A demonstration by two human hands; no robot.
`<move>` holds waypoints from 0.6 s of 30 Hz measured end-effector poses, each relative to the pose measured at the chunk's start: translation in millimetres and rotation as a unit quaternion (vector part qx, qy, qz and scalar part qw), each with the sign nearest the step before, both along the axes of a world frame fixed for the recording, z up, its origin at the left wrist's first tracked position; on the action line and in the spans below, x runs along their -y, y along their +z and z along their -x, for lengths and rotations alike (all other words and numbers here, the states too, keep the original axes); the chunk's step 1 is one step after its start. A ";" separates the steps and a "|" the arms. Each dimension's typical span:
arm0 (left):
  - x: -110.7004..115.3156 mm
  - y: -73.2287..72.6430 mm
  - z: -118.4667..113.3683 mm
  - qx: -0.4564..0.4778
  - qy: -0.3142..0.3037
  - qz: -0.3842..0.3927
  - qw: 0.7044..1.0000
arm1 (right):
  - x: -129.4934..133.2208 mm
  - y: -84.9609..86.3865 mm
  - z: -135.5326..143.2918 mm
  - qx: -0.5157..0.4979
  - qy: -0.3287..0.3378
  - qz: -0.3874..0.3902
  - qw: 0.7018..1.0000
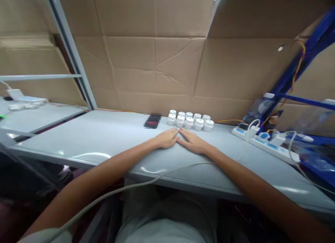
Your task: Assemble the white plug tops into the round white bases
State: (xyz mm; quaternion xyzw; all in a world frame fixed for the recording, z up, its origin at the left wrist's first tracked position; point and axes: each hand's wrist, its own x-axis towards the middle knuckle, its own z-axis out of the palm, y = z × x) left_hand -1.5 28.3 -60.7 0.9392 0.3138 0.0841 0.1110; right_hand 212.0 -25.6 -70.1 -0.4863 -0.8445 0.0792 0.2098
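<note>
Both empty hands (180,139) laid flat on grey tabletop (104,131), fingertips meeting, before white round pieces (189,121)

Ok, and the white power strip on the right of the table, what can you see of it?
The power strip is long, narrow and white, plastic by its look, with pale blue patches along its top. It lies slantwise on the grey table. White plugs and a blue-topped one sit along it, and pale cables arch over it. Whether it is powered cannot be told.
</note>
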 end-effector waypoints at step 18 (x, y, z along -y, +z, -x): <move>6.7 13.8 13.4 -0.012 0.000 0.043 0.999 | 5.1 6.3 -3.2 0.015 0.013 0.062 0.998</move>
